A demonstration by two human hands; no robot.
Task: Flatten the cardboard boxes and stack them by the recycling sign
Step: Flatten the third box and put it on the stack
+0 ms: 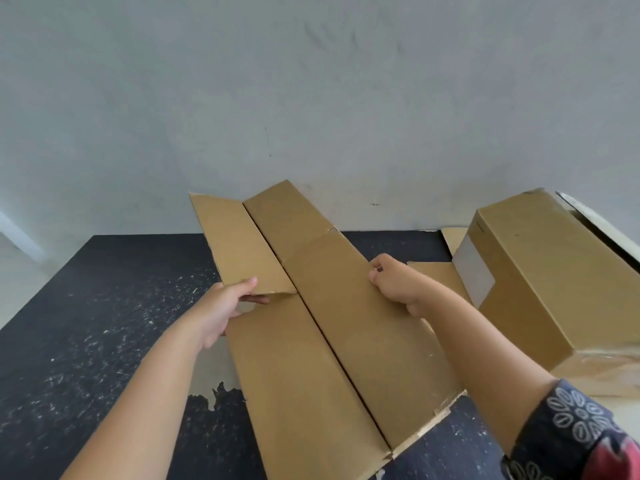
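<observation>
Both hands (221,306) (394,282) pinch the flattened box (329,341); its loose flap (239,244) could spring open, slipping their grip.

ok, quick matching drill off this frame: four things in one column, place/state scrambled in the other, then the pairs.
Things:
1. left hand
2. right hand
3. flattened box
4. assembled box

Places or states:
A. stands unflattened at the right, a pale label on its near end
B. pinches the corner of a flap, thumb on top
C. lies across the dark floor, its far flaps leaning on the grey wall
D. grips the right edge of the flattened cardboard

Pairs: 1-B, 2-D, 3-C, 4-A
</observation>
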